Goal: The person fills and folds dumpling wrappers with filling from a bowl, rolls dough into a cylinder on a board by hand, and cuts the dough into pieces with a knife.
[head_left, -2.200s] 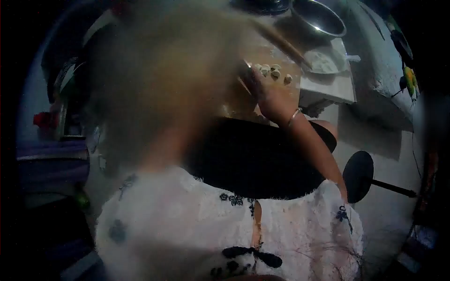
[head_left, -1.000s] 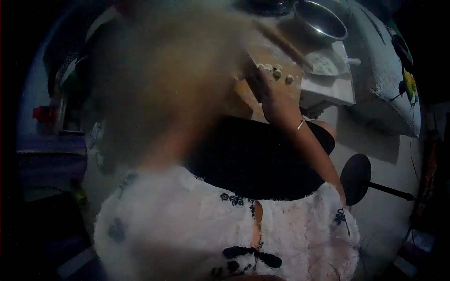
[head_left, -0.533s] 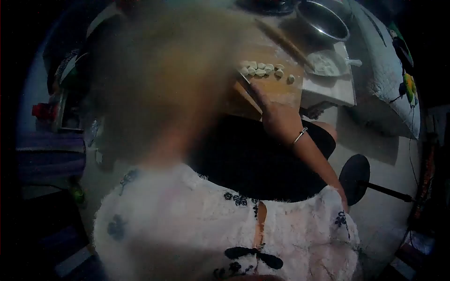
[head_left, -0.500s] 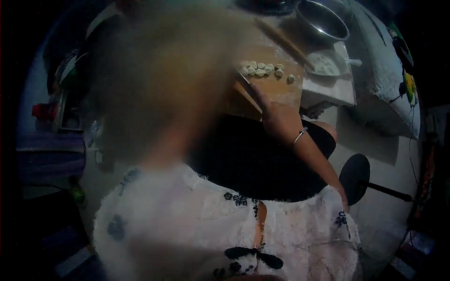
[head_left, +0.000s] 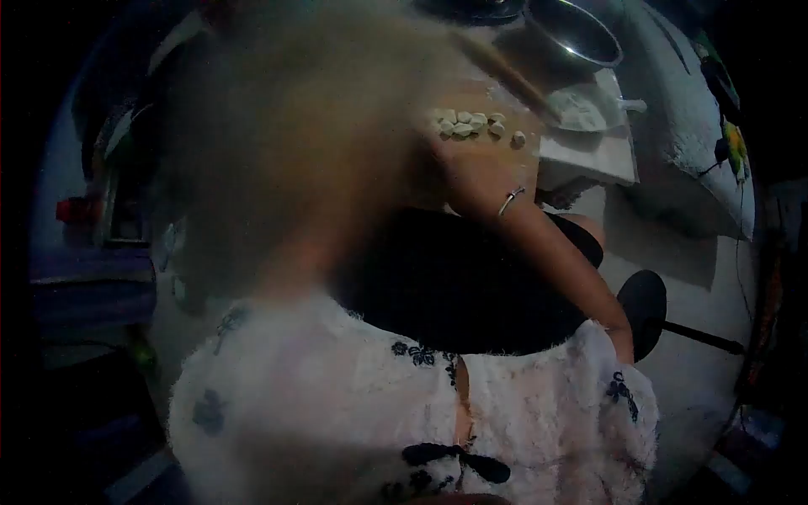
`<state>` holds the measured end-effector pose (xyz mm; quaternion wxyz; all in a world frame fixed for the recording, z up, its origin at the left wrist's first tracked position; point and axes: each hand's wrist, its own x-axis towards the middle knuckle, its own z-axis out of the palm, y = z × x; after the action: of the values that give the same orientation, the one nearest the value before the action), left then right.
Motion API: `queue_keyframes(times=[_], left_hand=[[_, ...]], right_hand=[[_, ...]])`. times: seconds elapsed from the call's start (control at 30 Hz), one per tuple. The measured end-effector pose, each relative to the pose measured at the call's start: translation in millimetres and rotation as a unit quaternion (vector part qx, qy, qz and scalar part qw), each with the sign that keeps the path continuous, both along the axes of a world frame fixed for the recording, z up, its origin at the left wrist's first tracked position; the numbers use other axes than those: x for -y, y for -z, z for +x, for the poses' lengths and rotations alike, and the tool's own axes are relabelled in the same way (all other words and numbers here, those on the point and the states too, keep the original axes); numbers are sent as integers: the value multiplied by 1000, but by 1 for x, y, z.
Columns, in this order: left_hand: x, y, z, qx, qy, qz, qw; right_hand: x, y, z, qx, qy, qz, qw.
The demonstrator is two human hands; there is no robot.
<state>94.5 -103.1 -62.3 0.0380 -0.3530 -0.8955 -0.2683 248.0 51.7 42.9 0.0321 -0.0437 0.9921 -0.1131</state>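
A brownish smear covers the left and middle of the head view. My left hand is hidden in it; only a blurred left forearm shows, so its fingers cannot be seen. My right hand (head_left: pixel 471 178), with a silver bracelet at the wrist, is closed at the near side of a wooden board (head_left: pixel 497 168). The knife seen in it a moment ago now lies behind the smear. Beyond that hand, several small pale dough pieces (head_left: pixel 462 129) rest on the board, with one piece (head_left: pixel 518 140) apart at the right.
A rolling pin (head_left: pixel 510 72) lies slanted at the back of the board. Right of it stands a dish of white flour (head_left: pixel 579 114), with a metal bowl (head_left: pixel 619 55) behind. A pale block-like surface (head_left: pixel 682 126) borders the right side. My dark-clothed lap (head_left: pixel 454 286) is close below.
My right hand has moved left, toward the smear, and the knife has gone out of sight. The view has shifted slightly; the dough pieces lie as before.
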Motion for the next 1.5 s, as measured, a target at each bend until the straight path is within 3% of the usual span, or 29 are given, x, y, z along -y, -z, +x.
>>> queue_keyframes(times=[0.07,0.13,0.23,0.33,0.43,0.5,0.57,0.63,0.67,0.87,0.93,1.07,1.23,1.3,1.4,1.43,1.47,1.5], left_hand=[[6,11,-5,-9,-7,18,1000],[15,24,-14,-38,3,7,999],[26,36,-18,-78,16,-10,997],[14,-27,20,1,18,-9,1000],[12,-15,26,-23,12,13,1000],[-2,-21,37,-73,-2,-10,997],[-2,-16,37,-87,-8,-42,995],[3,10,20,-222,111,-8,969],[3,9,22,-221,110,-9,969],[5,9,20,-185,141,15,973],[6,16,15,-153,104,-41,982],[2,9,20,-160,103,-21,981],[12,14,17,-154,86,3,984],[18,11,18,-146,74,37,986],[22,-8,25,-60,6,95,994],[22,-21,30,-10,-46,58,997],[19,-40,35,69,-24,88,993],[20,-30,31,70,-25,88,993]], right_hand=[[1,-3,-5,18,-5,4,1000],[2,2,-9,48,26,-65,996],[-25,38,-12,15,48,-47,998],[-26,39,9,-65,54,-47,995],[-14,14,33,-108,38,-42,992],[-11,8,40,-13,40,-41,998],[-14,18,46,-55,18,11,998],[-14,17,49,-31,17,1,999],[-13,18,50,-30,17,0,999],[-11,23,42,-40,6,-13,999],[-6,13,35,7,2,-20,1000],[10,-7,16,94,38,0,995],[2,3,5,-29,1,-21,999],[-18,41,-3,-91,3,15,996],[-18,26,14,-20,79,-25,996],[-16,27,20,-18,79,-25,996],[-14,28,25,-86,68,2,994],[-12,27,28,-121,61,15,991]])
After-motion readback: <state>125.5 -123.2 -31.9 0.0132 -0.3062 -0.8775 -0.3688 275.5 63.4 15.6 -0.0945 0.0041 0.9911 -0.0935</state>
